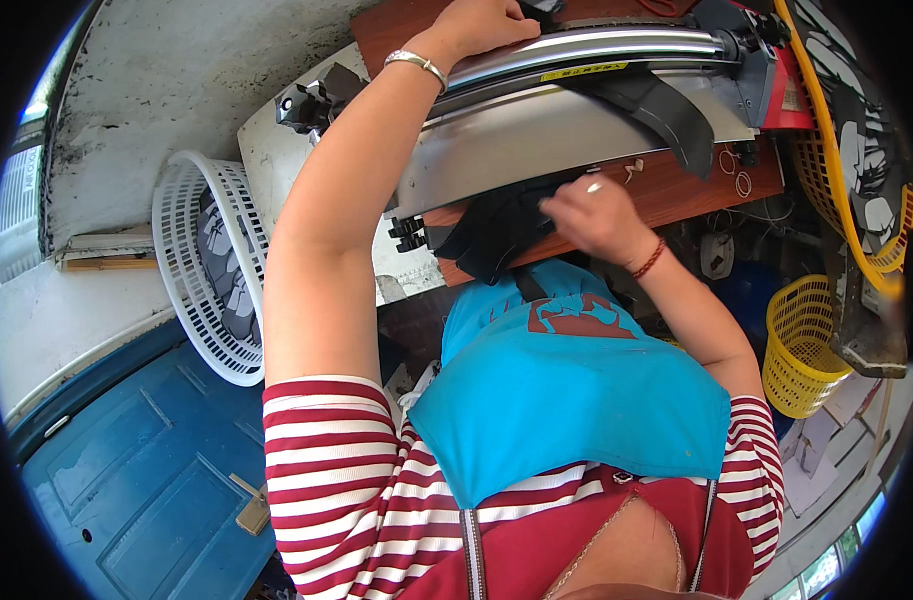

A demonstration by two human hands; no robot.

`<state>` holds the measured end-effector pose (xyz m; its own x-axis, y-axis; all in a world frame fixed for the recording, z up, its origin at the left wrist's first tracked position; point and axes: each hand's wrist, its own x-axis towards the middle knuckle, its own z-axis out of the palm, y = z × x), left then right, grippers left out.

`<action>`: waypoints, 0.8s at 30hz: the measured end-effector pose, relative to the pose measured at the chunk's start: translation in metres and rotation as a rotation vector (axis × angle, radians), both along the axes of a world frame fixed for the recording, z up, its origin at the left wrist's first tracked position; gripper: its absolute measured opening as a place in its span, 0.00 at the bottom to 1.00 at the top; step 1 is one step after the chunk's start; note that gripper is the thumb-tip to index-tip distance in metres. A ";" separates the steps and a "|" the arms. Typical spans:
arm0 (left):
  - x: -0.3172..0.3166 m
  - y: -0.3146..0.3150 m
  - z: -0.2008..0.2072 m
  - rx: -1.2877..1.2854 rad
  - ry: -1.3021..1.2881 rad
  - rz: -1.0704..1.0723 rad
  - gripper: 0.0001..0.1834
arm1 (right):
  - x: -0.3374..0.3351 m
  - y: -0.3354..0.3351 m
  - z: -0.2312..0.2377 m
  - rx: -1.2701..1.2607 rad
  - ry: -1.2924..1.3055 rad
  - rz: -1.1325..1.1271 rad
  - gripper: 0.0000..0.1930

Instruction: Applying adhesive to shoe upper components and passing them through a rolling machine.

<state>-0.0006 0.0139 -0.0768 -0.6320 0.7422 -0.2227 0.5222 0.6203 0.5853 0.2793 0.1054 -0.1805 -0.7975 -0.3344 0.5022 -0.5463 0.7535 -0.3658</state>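
Observation:
My left hand point(484, 30) reaches over the far side of a machine with a long shiny metal roller point(616, 45). Its fingers are bent together at the roller's far edge, by a small dark piece point(544, 5); what they hold is hidden. My right hand point(601, 222), slightly blurred, is closed at the near side, its fingertips on the edge of black sheet material point(501, 230). That material lies over the wooden table's near edge, above my lap. A curved black strip point(666, 115) hangs out from under the roller over the metal plate point(516, 135).
A white basket point(176, 250) with dark cut pieces stands at left, above a blue door point(146, 460). At right are a yellow basket point(801, 350) and a larger yellow-rimmed basket point(811, 95) of grey and black pieces. Thin loops point(743, 184) lie on the brown tabletop point(676, 195).

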 end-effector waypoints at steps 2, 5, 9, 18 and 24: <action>-0.011 -0.003 -0.004 0.061 0.031 -0.028 0.13 | 0.013 -0.020 -0.040 0.039 -0.134 0.107 0.15; -0.020 -0.003 -0.005 0.277 0.202 -0.062 0.09 | 0.018 -0.032 -0.084 0.184 -0.114 0.027 0.15; -0.022 -0.006 0.024 0.408 0.122 0.071 0.05 | 0.018 -0.032 -0.120 0.192 -0.209 0.106 0.14; -0.020 -0.052 0.054 0.635 0.501 -0.003 0.24 | 0.053 0.018 0.091 -0.066 0.004 -0.114 0.17; -0.003 -0.027 -0.003 0.094 0.650 -0.260 0.15 | 0.002 0.062 0.085 0.195 0.013 -0.432 0.14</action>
<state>-0.0037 -0.0127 -0.0794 -0.4146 0.8849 0.2124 0.9087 0.3899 0.1494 0.2818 0.1669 -0.0958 -0.8786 -0.0624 0.4735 -0.1711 0.9667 -0.1902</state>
